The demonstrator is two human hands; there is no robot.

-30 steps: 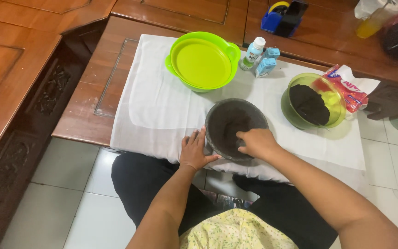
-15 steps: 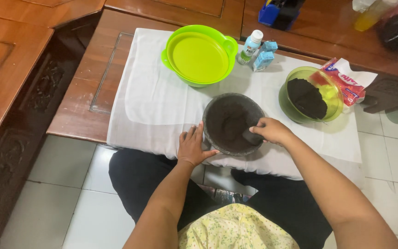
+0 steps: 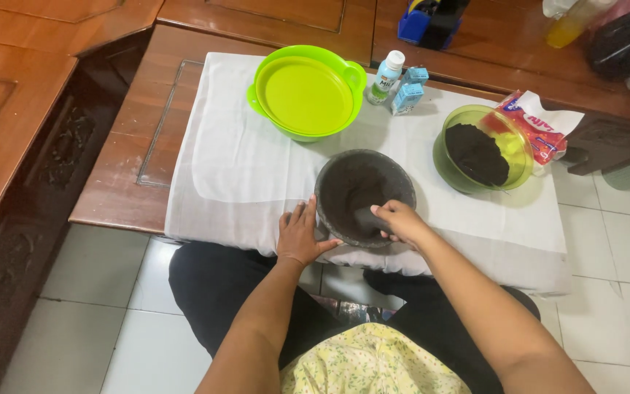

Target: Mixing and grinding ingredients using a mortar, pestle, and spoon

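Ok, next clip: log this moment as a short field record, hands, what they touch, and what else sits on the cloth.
left hand: rests flat against the near left side of the dark bowl
right hand: fingers over the bowl's near right rim, reaching inside
surface: white cloth on a wooden table
behind the bowl: green lidded container, small bottle, two small blue cartons
right: green bowl of dark powder, red and white packet

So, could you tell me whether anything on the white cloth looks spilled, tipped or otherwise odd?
Nothing stands out. The dark bowl sits upright near the white cloth's front edge, with the left hand at its side and the right hand inside its rim. The green bowl of dark material and the lidded green container look upright and unspilled.
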